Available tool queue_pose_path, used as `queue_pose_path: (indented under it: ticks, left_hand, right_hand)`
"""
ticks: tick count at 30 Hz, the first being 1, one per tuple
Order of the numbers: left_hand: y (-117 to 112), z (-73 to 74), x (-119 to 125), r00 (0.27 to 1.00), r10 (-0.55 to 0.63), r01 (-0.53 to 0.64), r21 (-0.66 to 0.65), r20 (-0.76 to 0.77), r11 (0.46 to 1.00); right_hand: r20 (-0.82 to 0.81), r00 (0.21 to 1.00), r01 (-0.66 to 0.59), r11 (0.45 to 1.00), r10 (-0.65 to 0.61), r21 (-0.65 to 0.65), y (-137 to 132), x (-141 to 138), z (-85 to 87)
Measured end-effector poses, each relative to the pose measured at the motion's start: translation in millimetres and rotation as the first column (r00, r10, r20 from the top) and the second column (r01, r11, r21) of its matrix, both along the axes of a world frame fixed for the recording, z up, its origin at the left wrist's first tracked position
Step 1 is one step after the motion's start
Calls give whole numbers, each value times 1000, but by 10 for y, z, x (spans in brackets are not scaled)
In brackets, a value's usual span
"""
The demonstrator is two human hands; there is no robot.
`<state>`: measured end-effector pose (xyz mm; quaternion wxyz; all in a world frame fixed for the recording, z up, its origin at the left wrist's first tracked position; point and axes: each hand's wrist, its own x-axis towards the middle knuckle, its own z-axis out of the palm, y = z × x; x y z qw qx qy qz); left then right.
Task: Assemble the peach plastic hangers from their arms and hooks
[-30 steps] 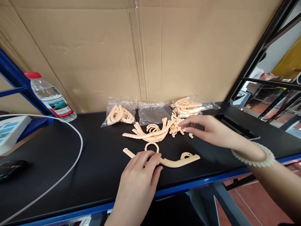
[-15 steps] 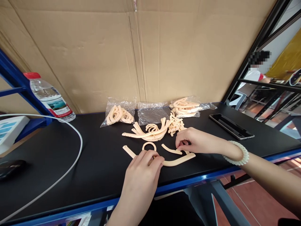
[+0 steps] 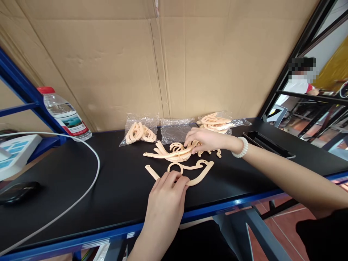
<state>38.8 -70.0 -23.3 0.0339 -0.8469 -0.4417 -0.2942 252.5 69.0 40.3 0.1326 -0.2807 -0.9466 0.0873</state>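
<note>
My left hand (image 3: pixel 167 194) lies palm down near the table's front, its bent fingers closed over a long curved beige strip (image 3: pixel 201 178) whose two ends stick out on either side. Just above its fingertips is a beige ring (image 3: pixel 175 165), partly hidden. A wavy beige piece (image 3: pixel 193 167) reaches from beside the ring to a small hook (image 3: pixel 202 163) near the strip's right end. Farther back, my right hand (image 3: pixel 202 139) pinches the end of a curved beige strip (image 3: pixel 163 156) on a pile of similar strips. Its fingers hide small curled pieces behind them.
Clear bags of beige parts stand at the back left (image 3: pixel 138 133) and back right (image 3: pixel 216 121), with a flat clear bag (image 3: pixel 176 130) between. A phone (image 3: pixel 268 145) lies right; a water bottle (image 3: pixel 67 116), white cable (image 3: pixel 99 163) and mouse (image 3: pixel 19 192) are left.
My right hand has left the front pieces and moved back and left onto the pile. The wavy piece now meets the hook by the strip's right end. My left hand stays on the strip.
</note>
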Motion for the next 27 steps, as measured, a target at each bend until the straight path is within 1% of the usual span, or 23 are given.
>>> queue_pose_path:
  ticks: [2, 4, 9, 11, 13, 15, 16, 17, 18, 19, 21, 23, 24, 25, 26, 27]
  left_hand:
    - [3, -4, -16, 1000, 1, -1, 15, 24, 1000]
    - [2, -5, -26, 999, -6, 5, 20, 41, 1000]
    - [-1, -14, -26, 998, -15, 14, 20, 56, 1000]
    - [-3, -19, -25, 996, -24, 23, 22, 86, 1000]
    - [-16, -11, -22, 987, -35, 31, 29, 155, 999]
    - [-49, 21, -13, 959, -48, 48, 7, 279, 999]
    - [-73, 46, -2, 930, -46, 61, -30, 363, 998]
    - [-100, 76, 13, 890, -40, 92, -94, 455, 991]
    - [-126, 109, 35, 834, -20, 140, -176, 551, 975]
    - [-149, 142, 63, 763, 15, 206, -264, 646, 942]
    - [-172, 200, 141, 580, 116, 389, -399, 806, 830]
    - [-159, 234, 241, 405, 231, 553, -438, 885, 709]
    - [-142, 242, 294, 343, 281, 609, -440, 896, 660]
    - [-124, 243, 346, 302, 320, 653, -439, 898, 617]
    - [-108, 239, 394, 270, 355, 683, -438, 895, 585]
    - [-96, 233, 435, 239, 386, 700, -433, 891, 568]
  right_hand:
    - [22, 1000, -19, 999, 20, -44, 56, -32, -23]
    - [13, 1000, -21, 998, 22, -53, 71, -43, -40]
    - [-52, 998, -22, 998, 19, -61, 33, -18, -59]
    - [-88, 996, -18, 998, 12, -66, 25, 5, -65]
    - [-130, 992, -7, 997, -3, -73, 18, 36, -67]
    - [-179, 984, 15, 997, -28, -74, -6, 74, -56]
    - [-204, 978, 30, 997, -44, -68, -33, 93, -43]
    - [-229, 972, 47, 997, -59, -59, -75, 112, -22]
    - [-255, 964, 65, 997, -74, -43, -134, 127, 4]
    - [-278, 957, 80, 997, -83, -21, -211, 138, 35]
    - [-317, 945, 100, 995, -85, 31, -413, 138, 98]
    - [-319, 946, 92, 993, -63, 77, -653, 106, 137]
    - [-322, 946, 74, 991, -34, 110, -776, 79, 138]
    - [-323, 946, 66, 989, -21, 129, -893, 47, 125]
    - [-332, 943, 61, 987, -9, 148, -1000, 15, 98]
    - [-355, 935, 67, 985, -5, 162, -1093, -13, 62]
